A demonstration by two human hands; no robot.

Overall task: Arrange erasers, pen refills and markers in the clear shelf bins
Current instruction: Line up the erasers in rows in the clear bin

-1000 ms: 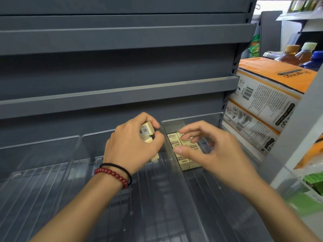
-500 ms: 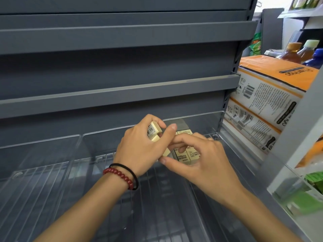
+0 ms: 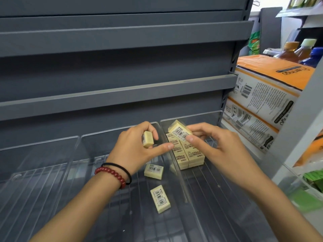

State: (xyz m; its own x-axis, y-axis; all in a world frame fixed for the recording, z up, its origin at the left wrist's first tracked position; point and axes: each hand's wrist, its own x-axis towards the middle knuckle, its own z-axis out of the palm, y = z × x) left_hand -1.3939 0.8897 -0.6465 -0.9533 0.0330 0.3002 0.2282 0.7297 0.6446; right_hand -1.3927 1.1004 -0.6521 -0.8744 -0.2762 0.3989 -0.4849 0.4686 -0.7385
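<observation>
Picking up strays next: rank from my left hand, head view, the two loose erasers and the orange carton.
1. Upper loose eraser, just below the left hand.
2. Lower loose eraser, nearer the camera.
3. Orange carton, far right beside the shelf.

One head-worn wide-angle view looks forward and down from close range onto the clear bins (image 3: 40, 147), facing the grey shelf (image 3: 122, 95) behind them.

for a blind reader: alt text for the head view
The right hand holds an eraser over stacked erasers in the right clear bin; the left hand holds a second eraser. Two loose erasers lie in the middle bin.
</observation>
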